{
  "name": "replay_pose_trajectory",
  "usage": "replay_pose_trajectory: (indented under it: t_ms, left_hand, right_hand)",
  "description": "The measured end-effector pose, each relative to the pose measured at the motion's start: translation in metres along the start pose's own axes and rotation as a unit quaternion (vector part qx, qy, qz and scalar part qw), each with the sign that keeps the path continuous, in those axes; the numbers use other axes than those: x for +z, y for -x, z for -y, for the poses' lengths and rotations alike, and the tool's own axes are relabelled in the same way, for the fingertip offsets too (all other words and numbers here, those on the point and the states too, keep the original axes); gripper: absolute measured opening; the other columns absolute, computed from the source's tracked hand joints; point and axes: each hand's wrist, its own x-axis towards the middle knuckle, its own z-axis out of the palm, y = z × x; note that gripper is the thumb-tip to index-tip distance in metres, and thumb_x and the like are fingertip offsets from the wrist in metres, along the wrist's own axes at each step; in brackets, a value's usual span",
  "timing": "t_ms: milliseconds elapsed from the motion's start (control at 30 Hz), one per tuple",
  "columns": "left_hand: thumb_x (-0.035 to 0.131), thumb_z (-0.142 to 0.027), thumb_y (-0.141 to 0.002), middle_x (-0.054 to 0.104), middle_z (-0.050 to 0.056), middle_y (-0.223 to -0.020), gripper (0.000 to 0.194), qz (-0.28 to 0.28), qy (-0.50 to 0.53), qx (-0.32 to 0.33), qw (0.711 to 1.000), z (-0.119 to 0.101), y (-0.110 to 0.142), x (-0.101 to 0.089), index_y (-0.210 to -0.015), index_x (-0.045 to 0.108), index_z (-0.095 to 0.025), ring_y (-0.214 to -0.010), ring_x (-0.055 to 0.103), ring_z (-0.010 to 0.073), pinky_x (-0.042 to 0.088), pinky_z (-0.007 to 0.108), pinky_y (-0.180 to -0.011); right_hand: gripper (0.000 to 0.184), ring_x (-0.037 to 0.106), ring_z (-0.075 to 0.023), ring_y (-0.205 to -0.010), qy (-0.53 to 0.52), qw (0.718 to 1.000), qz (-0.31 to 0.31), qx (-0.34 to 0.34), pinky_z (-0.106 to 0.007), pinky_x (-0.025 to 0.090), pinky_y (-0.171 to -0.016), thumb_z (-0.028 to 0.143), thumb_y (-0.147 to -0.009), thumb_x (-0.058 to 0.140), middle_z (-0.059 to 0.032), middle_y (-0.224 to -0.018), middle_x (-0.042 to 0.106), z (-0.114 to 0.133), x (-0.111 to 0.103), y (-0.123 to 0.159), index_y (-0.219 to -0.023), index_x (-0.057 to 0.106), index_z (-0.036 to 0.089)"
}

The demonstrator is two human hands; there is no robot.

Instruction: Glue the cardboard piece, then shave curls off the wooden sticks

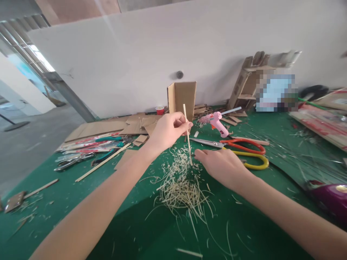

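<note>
My left hand point(173, 128) pinches a thin wooden stick point(189, 146), held nearly upright with its lower end above a heap of curly shavings point(183, 193). To the right of the stick's lower end, my right hand point(221, 164) is closed low over the table, its fingers curled together. What it grips, if anything, is hidden by the fingers. Just beyond the right hand lie scissors point(211, 143) with one orange and one yellow handle. A pink glue gun point(218, 124) with a glue stick in its back stands behind them.
An upright folded cardboard piece point(185, 97) stands against the wall. Cardboard scraps point(138, 122) and several pliers point(74, 161) lie at left. A cardboard structure point(246, 85) stands at back right, and a purple object point(330, 200) at the right edge. Shavings litter the green table point(130, 224).
</note>
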Motion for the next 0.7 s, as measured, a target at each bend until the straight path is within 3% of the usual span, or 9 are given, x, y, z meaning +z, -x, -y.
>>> replay_pose_trajectory:
  t_ms: [133, 333, 567, 700]
  left_hand:
    - [0.052, -0.036, -0.08, 0.061, 0.003, -0.067, 0.021, -0.002, -0.009, -0.015, 1.0, -0.002, 0.0, 0.0, -0.069, 0.05, -0.017, -0.064, 0.06, 0.0124, 0.045, 0.025, -0.061]
    - [0.053, -0.039, -0.078, 0.06, 0.003, -0.07, 0.023, -0.001, -0.017, -0.005, 1.0, 0.0, -0.001, 0.003, -0.073, 0.051, -0.017, -0.066, 0.06, 0.0132, 0.045, 0.025, -0.06]
    - [0.052, -0.04, -0.078, 0.062, 0.004, -0.066, 0.023, -0.015, -0.025, -0.021, 0.999, -0.002, 0.001, 0.002, -0.07, 0.049, -0.018, -0.063, 0.06, 0.0135, 0.045, 0.027, -0.061]
    - [0.055, -0.039, -0.076, 0.061, 0.004, -0.066, 0.024, -0.011, -0.006, -0.031, 0.999, -0.002, 0.0, 0.003, -0.069, 0.047, -0.018, -0.064, 0.06, 0.0143, 0.045, 0.027, -0.06]
  right_hand:
    - [0.025, 0.039, -0.0063, -0.04, -0.007, 0.999, 0.018, -0.038, -0.026, 0.012, -0.045, 0.003, -0.072, 0.044, 0.0003, -0.066, 0.059, 0.001, 0.004, 0.006, -0.089, 0.051, 0.02]
    - [0.015, 0.041, -0.0091, -0.042, 0.011, 0.996, -0.073, 0.05, -0.028, 0.01, -0.045, 0.012, -0.081, 0.04, 0.0003, -0.06, 0.056, -0.002, -0.007, -0.007, -0.084, 0.051, 0.02]
    - [0.02, 0.036, -0.0066, -0.038, -0.018, 0.999, 0.009, -0.031, -0.027, 0.01, -0.045, 0.006, -0.076, 0.041, 0.001, -0.064, 0.058, 0.004, 0.003, 0.004, -0.087, 0.05, 0.02]
    - [0.015, 0.039, -0.0082, -0.041, -0.007, 0.998, -0.051, 0.034, -0.028, 0.01, -0.045, 0.01, -0.079, 0.039, 0.0008, -0.062, 0.057, 0.001, -0.007, -0.003, -0.082, 0.049, 0.02]
